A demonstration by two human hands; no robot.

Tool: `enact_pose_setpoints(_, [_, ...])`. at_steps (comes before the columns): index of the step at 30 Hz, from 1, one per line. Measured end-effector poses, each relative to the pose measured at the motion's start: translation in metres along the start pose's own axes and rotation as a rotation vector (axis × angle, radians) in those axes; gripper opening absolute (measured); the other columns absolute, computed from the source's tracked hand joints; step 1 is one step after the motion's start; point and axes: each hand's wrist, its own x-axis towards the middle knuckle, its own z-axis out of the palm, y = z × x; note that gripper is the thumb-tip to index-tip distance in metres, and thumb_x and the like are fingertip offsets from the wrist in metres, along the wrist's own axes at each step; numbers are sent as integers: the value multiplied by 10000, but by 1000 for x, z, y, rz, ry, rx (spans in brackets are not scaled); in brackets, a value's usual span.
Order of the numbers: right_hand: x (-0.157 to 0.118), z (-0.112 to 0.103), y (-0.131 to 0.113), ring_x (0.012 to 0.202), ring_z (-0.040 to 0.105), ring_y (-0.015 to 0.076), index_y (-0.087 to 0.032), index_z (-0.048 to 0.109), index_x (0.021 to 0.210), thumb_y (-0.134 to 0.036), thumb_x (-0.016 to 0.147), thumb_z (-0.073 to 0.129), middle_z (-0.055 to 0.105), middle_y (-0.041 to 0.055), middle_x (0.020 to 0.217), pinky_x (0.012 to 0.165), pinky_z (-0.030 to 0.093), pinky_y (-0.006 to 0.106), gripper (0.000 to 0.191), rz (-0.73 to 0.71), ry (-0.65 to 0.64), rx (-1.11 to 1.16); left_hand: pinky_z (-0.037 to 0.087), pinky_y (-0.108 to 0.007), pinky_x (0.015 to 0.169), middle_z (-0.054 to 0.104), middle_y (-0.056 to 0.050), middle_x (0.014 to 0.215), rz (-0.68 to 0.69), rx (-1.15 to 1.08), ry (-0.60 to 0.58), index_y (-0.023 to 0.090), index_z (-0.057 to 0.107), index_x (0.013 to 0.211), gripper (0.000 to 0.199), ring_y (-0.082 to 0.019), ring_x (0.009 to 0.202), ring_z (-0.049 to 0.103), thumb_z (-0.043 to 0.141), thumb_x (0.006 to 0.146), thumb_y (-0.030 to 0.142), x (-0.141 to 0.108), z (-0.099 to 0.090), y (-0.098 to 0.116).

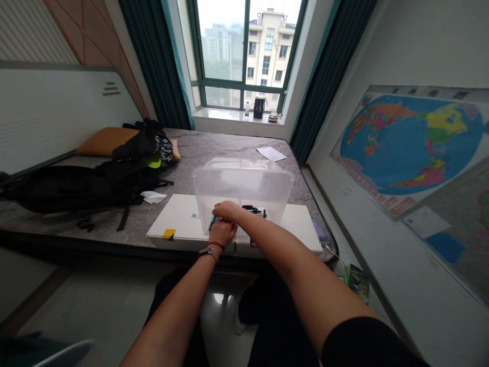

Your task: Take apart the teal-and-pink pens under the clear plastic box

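A translucent plastic bin (244, 186) sits on white flat boxes (178, 216) in front of me. My left hand (222, 232), with a watch and red bracelet at the wrist, is closed at the bin's front left. A slim blue object (212, 223), which looks like a pen, shows beside its fingers. My right hand (227, 210) crosses just above the left, with fingers bent down toward the blue object. Its fingertips are mostly hidden, so what they grip cannot be made out. Several dark pens (254, 209) lie to the right of my hands, partly behind my right forearm.
Under the boxes is a grey mattress (214, 144). Black bags (72, 188) and an orange pillow (105, 141) lie left, near a crumpled tissue (153, 197). White paper (271, 153) lies behind the bin. A phone-like object (321, 232) with a cable is at right.
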Motion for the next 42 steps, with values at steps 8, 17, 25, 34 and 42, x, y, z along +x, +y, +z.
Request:
enact_pose_setpoints(8, [-12, 6, 11, 906, 696, 222, -254, 584, 1199, -207, 949, 545, 647, 105, 1150, 702, 522, 287, 256, -39, 51, -67, 431, -361, 745, 733, -102, 870, 27, -25, 44, 203, 718, 920, 421, -246, 833, 654, 342, 982, 384, -1, -2, 1])
enact_pose_setpoints(17, [-59, 26, 36, 772, 629, 122, -172, 606, 1038, -202, 926, 592, 684, 28, 928, 703, 475, 214, 117, 468, 458, 827, 396, -315, 682, 708, -87, 809, -28, -72, 94, 207, 673, 856, 456, -203, 758, 642, 304, 1007, 428, -2, -5, 3])
enact_pose_setpoints(25, [-92, 20, 59, 474, 454, 65, -157, 598, 753, -174, 849, 671, 508, -59, 559, 481, 413, 174, 122, 617, 200, 1343, 379, -293, 649, 714, -56, 869, -25, -133, 125, 228, 644, 925, 437, -188, 752, 632, 322, 1003, 514, -3, -12, 6])
enact_pose_setpoints(34, [-84, 20, 51, 609, 608, 90, -147, 656, 760, -204, 765, 786, 653, -11, 656, 562, 470, 165, 142, 469, 35, 1405, 380, -292, 633, 728, -55, 878, -63, -161, 127, 227, 651, 964, 440, -192, 757, 652, 359, 986, 556, -2, -12, 6])
enact_pose_setpoints(42, [-85, 24, 46, 645, 613, 84, -135, 666, 810, -173, 785, 755, 685, 4, 735, 590, 487, 163, 99, 385, 47, 1435, 396, -310, 634, 729, -57, 879, -94, -189, 117, 230, 661, 999, 387, -205, 756, 658, 418, 966, 529, -2, -13, 7])
